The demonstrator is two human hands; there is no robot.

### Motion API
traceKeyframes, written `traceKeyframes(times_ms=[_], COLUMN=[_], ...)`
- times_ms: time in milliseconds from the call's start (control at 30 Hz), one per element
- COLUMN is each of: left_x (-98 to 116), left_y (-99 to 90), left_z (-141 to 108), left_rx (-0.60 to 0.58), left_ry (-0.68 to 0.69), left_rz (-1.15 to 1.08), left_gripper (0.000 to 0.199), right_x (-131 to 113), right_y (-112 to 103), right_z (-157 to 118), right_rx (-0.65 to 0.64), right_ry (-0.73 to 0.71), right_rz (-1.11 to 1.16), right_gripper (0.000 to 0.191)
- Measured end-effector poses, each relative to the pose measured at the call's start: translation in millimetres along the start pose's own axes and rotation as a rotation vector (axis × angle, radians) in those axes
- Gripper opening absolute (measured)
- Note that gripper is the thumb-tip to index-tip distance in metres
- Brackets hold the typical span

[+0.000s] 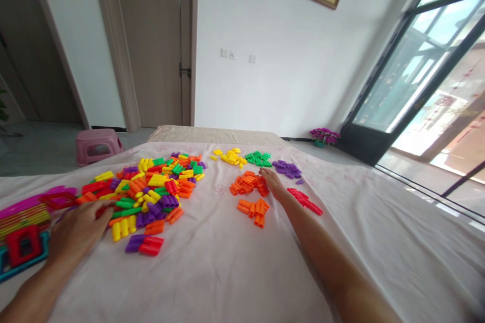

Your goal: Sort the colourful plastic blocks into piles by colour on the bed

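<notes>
My left hand (81,222) rests at the near left side of a mixed pile of plastic building blocks (155,181), made of joined tubes in red, orange, yellow, green and purple. Its thumb and forefinger are a little apart, touching the pile's edge; the other fingertips are hidden. My right hand (272,182) reaches across to the right side of an orange block pile (246,183), fingers stretched out. Just nearer lies a smaller group of orange blocks (255,209). To the right of my right wrist are red blocks (304,200).
Beyond my right hand lie yellow blocks (233,157), green blocks (258,159) and purple blocks (288,169). Magnetic-looking frame tiles (25,247) sit at far left. A purple-red pair of blocks (144,245) lies before the pile. A pink stool (99,146) stands beyond the cloth-covered table (212,272).
</notes>
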State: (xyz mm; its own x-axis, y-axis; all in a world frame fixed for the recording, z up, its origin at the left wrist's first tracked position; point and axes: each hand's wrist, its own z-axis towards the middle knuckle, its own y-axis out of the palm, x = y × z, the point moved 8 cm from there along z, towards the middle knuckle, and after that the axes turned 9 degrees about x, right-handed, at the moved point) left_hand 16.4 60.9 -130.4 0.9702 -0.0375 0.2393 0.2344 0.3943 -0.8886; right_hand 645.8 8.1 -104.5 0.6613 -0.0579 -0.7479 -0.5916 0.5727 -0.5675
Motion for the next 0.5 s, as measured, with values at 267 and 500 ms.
traceKeyframes(times_ms=[267, 500], left_x=[0, 1], left_y=[0.0, -0.4], left_z=[0, -1], left_rx=[0.004, -0.013], left_ry=[-0.005, -0.011], left_rz=[-0.008, -0.008], left_gripper=[0.061, 0.063], right_x=[-11, -46], right_y=[29, 74], right_z=[-12, 2], right_rx=[-0.090, -0.225], right_ry=[-0.002, -0.210], right_rz=[-0.269, -0.459], right_gripper=[0.068, 0.047])
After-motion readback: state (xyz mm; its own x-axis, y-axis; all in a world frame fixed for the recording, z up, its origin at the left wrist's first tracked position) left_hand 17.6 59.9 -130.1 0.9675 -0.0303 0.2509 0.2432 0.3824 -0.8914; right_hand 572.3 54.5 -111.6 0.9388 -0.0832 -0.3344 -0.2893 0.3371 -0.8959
